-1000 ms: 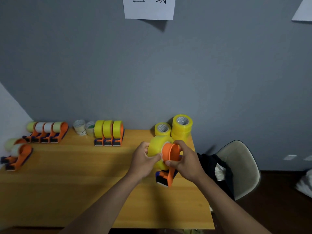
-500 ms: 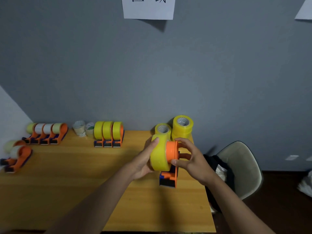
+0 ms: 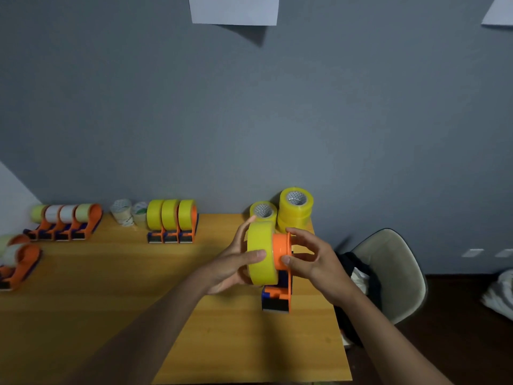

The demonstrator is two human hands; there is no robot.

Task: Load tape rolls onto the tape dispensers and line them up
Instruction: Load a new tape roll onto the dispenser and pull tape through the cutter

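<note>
Yellow tape roll (image 3: 262, 252) held upright on edge above the table's (image 3: 111, 301) right side, near the far edge. It sits on the orange hub of a tape dispenser (image 3: 280, 273), roll to the left, orange side plate to the right. Dispenser's dark base hangs lowest, above the wood; whether it touches the table is unclear.

Left hand (image 3: 231, 262): grip curled around the roll, thumb across the near face of the yellow band, fingers wrapped over the far top. Right hand (image 3: 311, 258): grip pinching the dispenser's orange plate, thumb on the near rim, fingers arched over the far side.

Just behind, at the far right corner: two stacks of spare rolls (image 3: 280, 212), the right stack taller.

Far edge, middle: three loaded yellow dispensers (image 3: 172, 220) in a row, side by side. Left of them two small pale rolls (image 3: 127, 213). Further left a row of four dispensers with pale tape (image 3: 65, 222). Left edge: two more loaded dispensers (image 3: 18, 259), blurry.

Off the right edge a chair (image 3: 394, 270) with dark cloth on it. Paper sheet (image 3: 234, 9) on the grey wall.
</note>
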